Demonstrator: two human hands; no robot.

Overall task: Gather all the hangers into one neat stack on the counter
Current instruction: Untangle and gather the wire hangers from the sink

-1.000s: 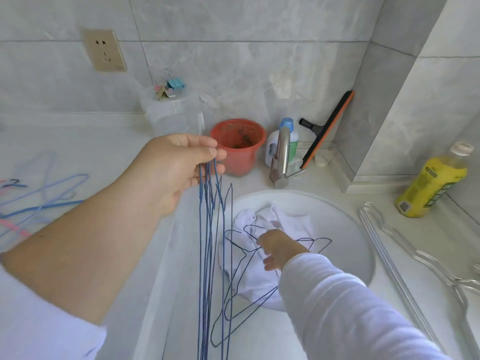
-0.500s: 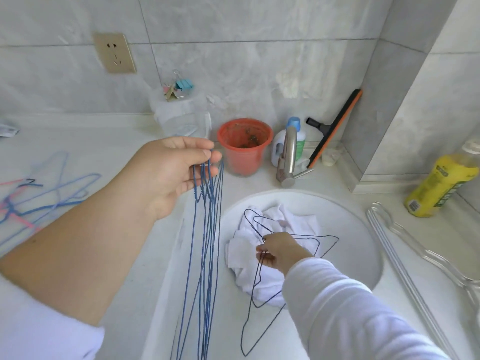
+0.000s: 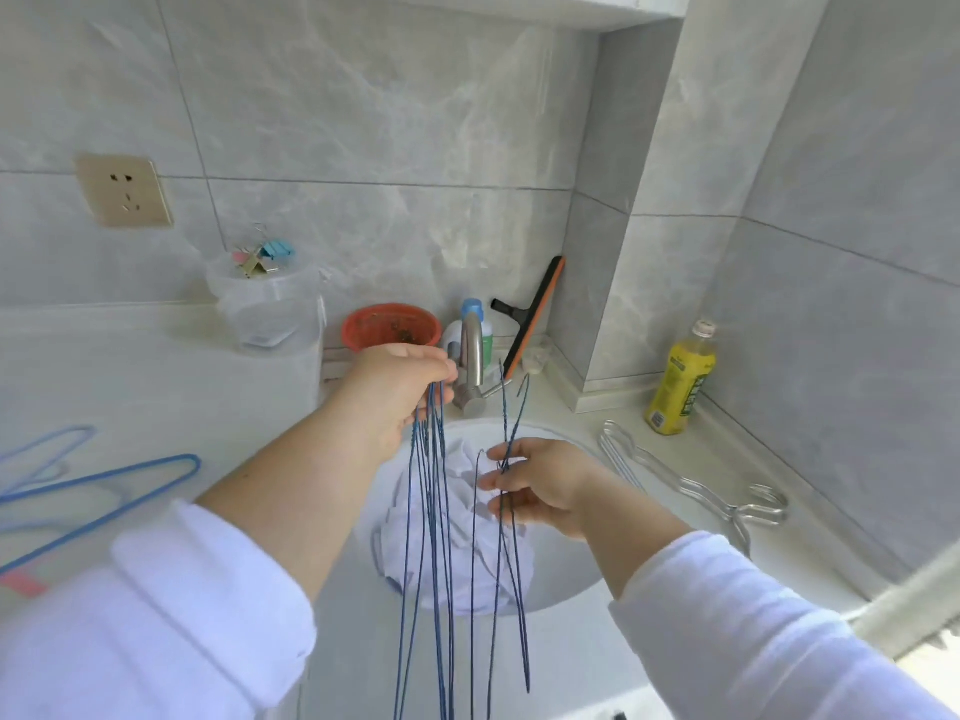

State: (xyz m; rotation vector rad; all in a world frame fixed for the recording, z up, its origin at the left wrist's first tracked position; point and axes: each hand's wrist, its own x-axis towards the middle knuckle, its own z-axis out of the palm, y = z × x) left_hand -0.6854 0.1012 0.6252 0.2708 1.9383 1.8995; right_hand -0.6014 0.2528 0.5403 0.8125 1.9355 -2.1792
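Blue wire hangers hang in a bunch from my left hand, which grips their tops above the sink; half a second ago that hand was higher and further left, beside the clear tub. My right hand was down in the sink then, on the white cloth, fingers closed on a dark wire hanger lying across it. Now I have lifted that hanger clear: it hangs upright, its hook pointing up near the tap, pinched at the neck between my right thumb and fingers. The two sets of hangers are close together but apart. The cloth sits bunched in the sink.

On the table to the left, light blue hangers lie flat with something pink at the edge, as before. To the right of the sink the clear plastic hangers lie untouched, near the yellow bottle. The view has tilted up, showing more wall.
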